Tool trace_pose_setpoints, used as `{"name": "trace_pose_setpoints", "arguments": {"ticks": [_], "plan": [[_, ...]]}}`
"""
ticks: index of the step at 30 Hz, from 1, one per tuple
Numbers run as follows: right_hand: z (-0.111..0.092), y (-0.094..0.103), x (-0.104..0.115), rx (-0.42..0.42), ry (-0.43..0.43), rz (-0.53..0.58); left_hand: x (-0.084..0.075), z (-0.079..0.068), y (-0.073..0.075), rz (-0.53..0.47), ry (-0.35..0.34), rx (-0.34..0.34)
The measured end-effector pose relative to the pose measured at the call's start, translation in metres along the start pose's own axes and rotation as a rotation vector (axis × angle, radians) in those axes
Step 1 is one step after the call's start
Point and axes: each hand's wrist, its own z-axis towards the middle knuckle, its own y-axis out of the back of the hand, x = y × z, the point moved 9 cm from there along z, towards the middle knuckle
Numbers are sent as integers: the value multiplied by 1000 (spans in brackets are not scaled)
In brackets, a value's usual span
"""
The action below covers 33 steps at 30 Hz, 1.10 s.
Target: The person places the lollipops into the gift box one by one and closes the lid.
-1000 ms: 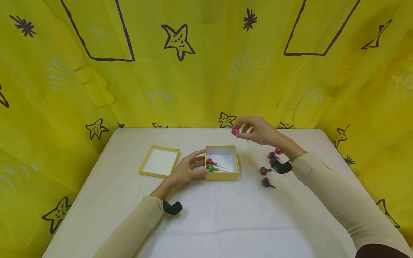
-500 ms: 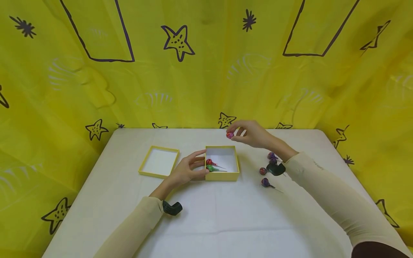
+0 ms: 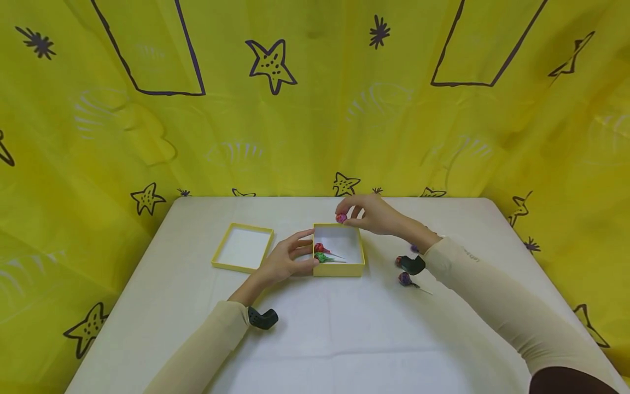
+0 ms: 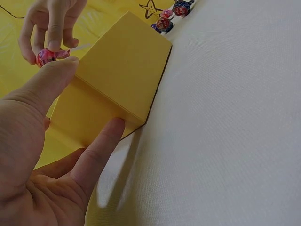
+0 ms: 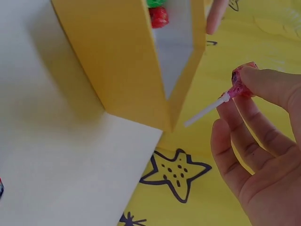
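Note:
A yellow box [image 3: 339, 270] with a white inside stands uncovered near the middle of the table. My left hand [image 3: 287, 257] holds it at its left side, the thumb [image 4: 61, 70] by the front corner and the other fingers spread along the wall. Inside lie a red lollipop [image 3: 320, 247] and a green lollipop [image 3: 322, 257], heads to the left. Above the box's back rim, my right hand [image 3: 371, 215] pinches a pink lollipop [image 3: 341, 218] by its wrapped head. Its white stick [image 5: 207, 112] points freely away from the fingers in the right wrist view.
The shallow yellow-rimmed lid [image 3: 243, 247] lies left of the box, white inside up. Right of the box, a purple lollipop [image 3: 405, 279] and several others rest on the white table [image 3: 315, 328], partly hidden by my right wrist. A yellow curtain [image 3: 315, 120] hangs behind.
My right hand has moved left and lower with the pink lollipop, from right of the box to above its back rim. The left hand and the box have stayed put.

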Motion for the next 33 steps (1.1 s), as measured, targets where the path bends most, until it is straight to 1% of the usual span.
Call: {"name": "trace_pose_setpoints", "arguments": {"ticks": [8, 16, 19, 23, 28, 33], "plan": [[3, -25, -5, 18, 23, 26, 1, 0, 1, 8, 0, 0], [6, -36, -2, -2, 34, 5, 0, -1, 1, 15, -15, 3], [7, -40, -4, -11, 9, 0, 0, -1, 1, 13, -20, 5], [8, -47, -7, -10, -47, -1, 0, -1, 0, 12, -26, 9], [7, -56, -9, -12, -77, -2, -1, -2, 0, 15, -24, 10], [8, -62, -11, -28, -108, -28, -2, -2, -1, 4, -40, 18]]}}
